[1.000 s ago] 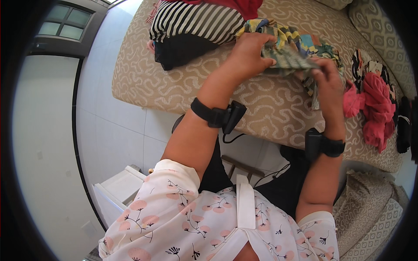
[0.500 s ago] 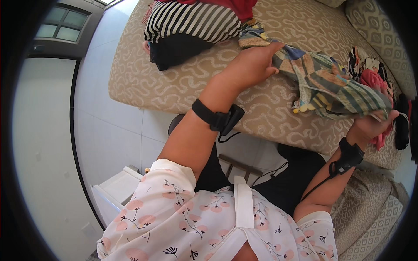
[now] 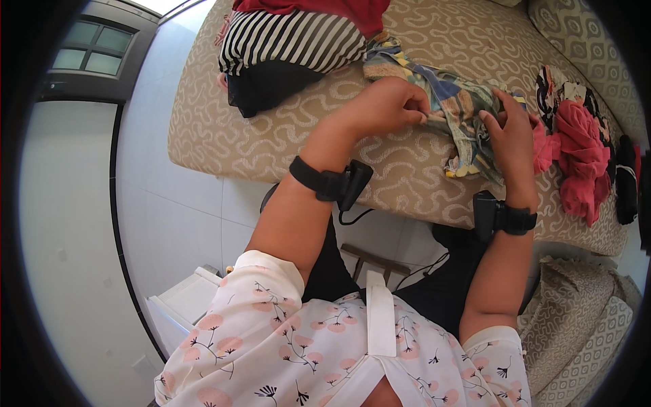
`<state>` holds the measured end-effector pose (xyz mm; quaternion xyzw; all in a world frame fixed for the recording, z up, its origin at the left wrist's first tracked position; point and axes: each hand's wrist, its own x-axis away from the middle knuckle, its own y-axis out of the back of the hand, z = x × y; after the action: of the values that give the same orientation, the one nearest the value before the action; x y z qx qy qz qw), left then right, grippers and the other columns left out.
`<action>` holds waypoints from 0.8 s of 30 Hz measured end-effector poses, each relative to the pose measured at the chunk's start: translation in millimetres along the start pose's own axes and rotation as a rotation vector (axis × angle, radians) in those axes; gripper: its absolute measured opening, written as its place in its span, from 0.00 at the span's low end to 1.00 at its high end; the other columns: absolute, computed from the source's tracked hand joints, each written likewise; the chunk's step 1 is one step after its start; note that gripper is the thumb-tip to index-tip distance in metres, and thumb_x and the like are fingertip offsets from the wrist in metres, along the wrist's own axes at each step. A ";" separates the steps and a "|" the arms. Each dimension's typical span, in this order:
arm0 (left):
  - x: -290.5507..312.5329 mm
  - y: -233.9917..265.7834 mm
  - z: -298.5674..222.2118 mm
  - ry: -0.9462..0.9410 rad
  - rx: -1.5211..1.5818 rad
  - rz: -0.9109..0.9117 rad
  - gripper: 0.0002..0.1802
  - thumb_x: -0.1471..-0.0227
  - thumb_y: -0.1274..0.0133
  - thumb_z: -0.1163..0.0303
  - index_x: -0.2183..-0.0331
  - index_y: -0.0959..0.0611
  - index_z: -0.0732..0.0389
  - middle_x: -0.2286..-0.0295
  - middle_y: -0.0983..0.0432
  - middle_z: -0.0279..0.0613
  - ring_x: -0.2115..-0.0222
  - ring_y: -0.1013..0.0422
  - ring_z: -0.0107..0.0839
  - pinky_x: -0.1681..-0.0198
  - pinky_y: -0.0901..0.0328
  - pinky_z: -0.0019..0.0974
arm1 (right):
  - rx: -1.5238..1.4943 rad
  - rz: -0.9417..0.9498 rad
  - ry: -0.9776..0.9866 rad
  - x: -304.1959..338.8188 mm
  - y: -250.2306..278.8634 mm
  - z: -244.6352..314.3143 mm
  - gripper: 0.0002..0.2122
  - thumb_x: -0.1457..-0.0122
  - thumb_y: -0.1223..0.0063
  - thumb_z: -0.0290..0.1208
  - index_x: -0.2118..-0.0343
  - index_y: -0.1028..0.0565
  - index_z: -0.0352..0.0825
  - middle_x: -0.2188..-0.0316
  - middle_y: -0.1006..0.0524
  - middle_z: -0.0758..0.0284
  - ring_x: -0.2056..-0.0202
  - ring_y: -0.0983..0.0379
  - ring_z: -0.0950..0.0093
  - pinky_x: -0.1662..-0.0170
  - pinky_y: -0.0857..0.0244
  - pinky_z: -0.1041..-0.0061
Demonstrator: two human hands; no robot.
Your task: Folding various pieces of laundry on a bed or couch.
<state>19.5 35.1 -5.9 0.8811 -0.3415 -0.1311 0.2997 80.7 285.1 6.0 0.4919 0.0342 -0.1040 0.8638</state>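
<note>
- Your multicoloured cloth point(image 3: 456, 95) lay crumpled on the beige couch point(image 3: 237, 146), in front of you, its near end hanging toward you across the seat.
- Your left hand point(image 3: 390, 105) was at the cloth's near edge, fingers curled; you could not tell from this view whether they pinched the fabric.
- Your right hand point(image 3: 512, 136) covered part of the cloth's right side, its thumb and index finger spread apart with fabric showing between them.
- On your left, a striped cloth point(image 3: 291, 42) crowded the cloth's far left end, with a black cloth point(image 3: 271, 88) below it and a red cloth point(image 3: 319, 9) on top.
- On your right, a pink garment point(image 3: 583, 152) lay just beside your right hand, narrowing the room there; patterned clothes point(image 3: 576, 91) lay behind it and a black bundle point(image 3: 626, 180) beyond.
- Below the couch's front edge, a black cable point(image 3: 354, 218) hung near your left wrist.
</note>
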 end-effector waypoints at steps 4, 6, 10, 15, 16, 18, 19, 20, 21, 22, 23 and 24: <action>5.0 23.3 -20.1 0.227 0.515 0.425 0.09 0.48 0.41 0.68 0.67 0.17 0.63 0.76 0.23 0.33 0.74 0.29 0.20 0.68 0.33 0.28 | 0.014 0.000 0.026 1.0 -1.3 -10.5 0.16 0.47 0.44 0.27 0.54 0.26 0.31 0.56 0.24 0.54 0.56 0.27 0.60 0.54 0.33 0.66; 3.6 25.9 -23.5 0.205 0.582 0.363 0.10 0.47 0.42 0.68 0.65 0.17 0.64 0.75 0.23 0.33 0.73 0.29 0.19 0.68 0.33 0.27 | 0.070 0.122 0.070 0.7 -0.6 -15.8 0.16 0.46 0.45 0.26 0.54 0.26 0.30 0.58 0.24 0.55 0.57 0.27 0.64 0.55 0.33 0.70; -1.0 17.8 -8.3 0.184 0.649 -0.075 0.18 0.49 0.40 0.68 0.56 0.20 0.65 0.68 0.22 0.36 0.68 0.28 0.21 0.63 0.31 0.28 | -0.278 0.129 0.026 -0.5 0.9 5.8 0.14 0.45 0.48 0.24 0.55 0.27 0.31 0.58 0.24 0.59 0.56 0.26 0.67 0.54 0.33 0.71; -1.2 5.5 -8.3 0.055 0.405 -0.133 0.25 0.52 0.36 0.69 0.51 0.23 0.63 0.59 0.23 0.39 0.58 0.27 0.28 0.57 0.30 0.32 | -1.305 0.230 0.248 8.9 -0.1 39.7 0.11 0.40 0.48 0.25 0.55 0.26 0.35 0.50 0.27 0.62 0.49 0.30 0.69 0.48 0.34 0.71; 0.7 5.3 -17.0 -0.024 0.382 -0.031 0.27 0.53 0.35 0.69 0.50 0.23 0.62 0.57 0.24 0.39 0.56 0.28 0.31 0.56 0.30 0.33 | -1.303 0.228 0.246 9.3 -2.3 43.8 0.11 0.40 0.48 0.25 0.55 0.26 0.35 0.50 0.27 0.62 0.49 0.30 0.69 0.48 0.34 0.71; 0.2 -4.5 -17.7 0.049 0.489 0.011 0.28 0.52 0.37 0.72 0.48 0.26 0.59 0.55 0.24 0.38 0.54 0.28 0.31 0.54 0.30 0.34 | -1.400 0.292 0.357 9.3 -7.4 51.0 0.11 0.39 0.47 0.27 0.54 0.27 0.34 0.48 0.28 0.58 0.47 0.32 0.69 0.44 0.37 0.70; -0.2 -4.4 -22.8 0.143 0.690 0.005 0.28 0.51 0.38 0.75 0.47 0.26 0.59 0.55 0.24 0.38 0.53 0.28 0.30 0.53 0.31 0.35 | -1.445 0.313 0.236 12.3 -2.6 54.9 0.13 0.39 0.48 0.26 0.52 0.28 0.32 0.48 0.28 0.58 0.47 0.32 0.69 0.43 0.38 0.70; -0.8 -4.2 -25.8 0.238 0.892 0.000 0.28 0.51 0.40 0.78 0.47 0.27 0.59 0.54 0.25 0.37 0.53 0.29 0.29 0.51 0.31 0.37 | -1.445 0.312 0.234 11.3 0.4 55.7 0.13 0.39 0.48 0.26 0.52 0.28 0.32 0.48 0.28 0.58 0.47 0.32 0.69 0.43 0.38 0.70; -0.6 -2.6 -26.6 0.240 0.889 -0.001 0.28 0.51 0.40 0.78 0.47 0.27 0.59 0.54 0.25 0.37 0.53 0.29 0.29 0.51 0.31 0.37 | -1.403 0.181 0.192 9.7 2.7 57.2 0.13 0.39 0.49 0.26 0.52 0.29 0.31 0.48 0.27 0.58 0.47 0.31 0.69 0.42 0.38 0.71; -0.2 -0.9 -26.9 0.266 0.943 -0.108 0.27 0.48 0.42 0.77 0.47 0.28 0.59 0.54 0.25 0.38 0.52 0.29 0.29 0.50 0.31 0.37 | -1.358 0.051 0.149 8.4 3.4 57.7 0.14 0.39 0.49 0.26 0.51 0.29 0.30 0.49 0.27 0.59 0.47 0.31 0.69 0.42 0.38 0.71; 0.3 0.6 -26.6 0.291 0.996 -0.216 0.25 0.46 0.45 0.77 0.46 0.28 0.59 0.53 0.26 0.38 0.52 0.29 0.29 0.49 0.32 0.38 | -1.349 -0.013 0.078 5.3 2.9 54.4 0.15 0.39 0.50 0.27 0.50 0.30 0.28 0.50 0.26 0.59 0.48 0.30 0.71 0.46 0.36 0.75; 0.4 0.8 -19.4 0.291 0.995 -0.218 0.25 0.46 0.45 0.77 0.46 0.28 0.59 0.53 0.26 0.38 0.52 0.29 0.29 0.49 0.32 0.38 | -1.349 -0.011 0.080 4.3 3.8 53.2 0.15 0.39 0.50 0.27 0.50 0.30 0.28 0.50 0.26 0.59 0.48 0.30 0.71 0.46 0.36 0.75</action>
<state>27.8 42.8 9.8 0.9563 -0.2237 0.1399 -0.1260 83.4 240.7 35.8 -0.1520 0.1261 -0.0461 0.9792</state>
